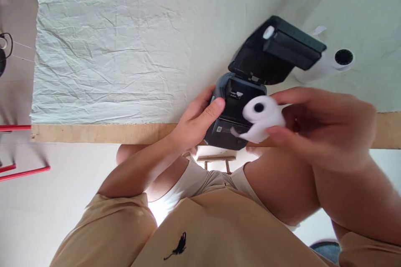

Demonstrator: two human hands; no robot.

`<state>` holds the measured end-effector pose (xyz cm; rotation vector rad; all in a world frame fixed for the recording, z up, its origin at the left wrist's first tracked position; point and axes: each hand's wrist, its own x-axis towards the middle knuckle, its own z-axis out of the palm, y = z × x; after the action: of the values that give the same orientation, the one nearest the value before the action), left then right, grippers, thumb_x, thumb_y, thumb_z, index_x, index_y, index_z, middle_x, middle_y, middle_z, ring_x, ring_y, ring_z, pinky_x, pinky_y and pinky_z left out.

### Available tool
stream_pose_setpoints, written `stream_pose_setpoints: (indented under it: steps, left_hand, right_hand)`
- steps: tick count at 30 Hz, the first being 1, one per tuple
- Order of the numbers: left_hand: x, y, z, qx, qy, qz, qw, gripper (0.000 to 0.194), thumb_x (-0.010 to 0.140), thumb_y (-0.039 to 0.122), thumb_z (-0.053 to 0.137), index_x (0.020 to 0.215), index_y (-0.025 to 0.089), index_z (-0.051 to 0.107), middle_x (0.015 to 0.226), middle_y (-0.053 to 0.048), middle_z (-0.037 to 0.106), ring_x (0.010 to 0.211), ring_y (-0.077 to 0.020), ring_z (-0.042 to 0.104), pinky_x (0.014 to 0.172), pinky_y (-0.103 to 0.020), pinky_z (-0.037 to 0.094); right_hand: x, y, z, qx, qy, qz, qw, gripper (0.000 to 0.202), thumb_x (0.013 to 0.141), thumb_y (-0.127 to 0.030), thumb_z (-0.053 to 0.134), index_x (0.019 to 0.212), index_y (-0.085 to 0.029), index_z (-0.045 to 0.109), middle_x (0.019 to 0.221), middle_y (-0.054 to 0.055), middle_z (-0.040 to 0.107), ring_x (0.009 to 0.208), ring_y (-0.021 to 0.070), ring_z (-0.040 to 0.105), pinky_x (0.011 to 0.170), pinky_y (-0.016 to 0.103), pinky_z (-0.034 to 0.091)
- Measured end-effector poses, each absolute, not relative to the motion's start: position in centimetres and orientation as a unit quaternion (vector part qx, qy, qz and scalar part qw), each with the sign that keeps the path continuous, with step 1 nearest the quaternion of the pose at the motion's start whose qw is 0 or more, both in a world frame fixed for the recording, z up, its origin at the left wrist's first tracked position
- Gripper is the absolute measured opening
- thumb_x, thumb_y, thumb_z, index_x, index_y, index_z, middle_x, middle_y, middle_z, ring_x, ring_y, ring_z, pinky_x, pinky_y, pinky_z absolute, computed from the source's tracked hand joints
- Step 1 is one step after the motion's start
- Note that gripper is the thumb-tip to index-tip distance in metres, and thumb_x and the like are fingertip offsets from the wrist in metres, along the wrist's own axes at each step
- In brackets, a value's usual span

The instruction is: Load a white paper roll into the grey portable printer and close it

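A dark portable printer [230, 133] lies at the table's front edge, its black lid [260, 56] swung up and its inner compartment exposed. My left hand [200, 117] grips the printer's left side, with the thumb over the rim of the compartment. Between the thumb and fingers of my right hand [326, 125] is a small white paper roll [266, 117] with a dark core. The roll is just above the right side of the printer, and a loose strip of its paper hangs toward the lower left.
Behind my right hand, another white roll [326, 66] with a dark core lies on the pale green cloth [125, 41]. The table's wooden front edge [103, 133] runs across the view. Red metal bars [25, 174] are at the far left.
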<state>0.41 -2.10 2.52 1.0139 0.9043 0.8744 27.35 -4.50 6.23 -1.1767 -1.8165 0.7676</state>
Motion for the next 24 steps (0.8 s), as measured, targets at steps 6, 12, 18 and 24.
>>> stream_pose_setpoints:
  steps: [6,12,18,24]
  left_hand:
    - [0.9,-1.8,2.4,0.436,0.432,0.41,0.675,0.063,0.11,0.091,0.085,0.115,0.029,0.086,0.11,-0.005,0.094,0.106,-0.0322,0.089,0.083,-0.043,0.07]
    - [1.0,-1.8,2.5,0.437,0.431,0.411,0.674,0.069,0.106,0.096,0.085,0.114,0.028,0.083,0.112,-0.006,0.094,0.109,-0.0341,0.091,0.086,-0.044,0.071]
    - [0.9,-1.5,2.1,0.45,0.409,0.421,0.673,0.063,0.106,0.089,0.092,0.113,0.027,0.084,0.111,-0.005,0.095,0.104,-0.0307,0.091,0.086,-0.041,0.072]
    - [0.7,-1.5,1.8,0.458,0.402,0.425,0.67,0.063,0.108,0.09,0.09,0.112,0.027,0.084,0.108,-0.004,0.093,0.102,-0.0299,0.09,0.083,-0.04,0.071]
  right_hand:
    - [30.0,-2.4,2.0,-0.477,-0.555,0.479,0.484,0.045,0.11,-0.078,0.086,0.114,-0.033,0.087,0.09,0.005,0.086,0.059,0.0257,0.071,0.039,0.038,0.043]
    - [31.1,-3.0,-0.3,-0.535,-0.683,0.303,0.395,0.031,0.116,-0.064,0.09,0.125,-0.037,0.078,0.099,0.002,0.081,0.074,0.0232,0.074,0.064,0.04,0.064]
    - [30.6,-2.5,0.3,-0.564,-0.744,0.13,0.333,0.03,0.112,-0.058,0.089,0.125,-0.033,0.078,0.109,0.003,0.085,0.091,0.0262,0.079,0.074,0.04,0.065]
    - [30.0,-1.9,0.1,-0.596,-0.747,0.126,0.267,0.039,0.108,-0.048,0.082,0.143,-0.032,0.075,0.126,0.009,0.091,0.103,0.0312,0.085,0.088,0.047,0.069]
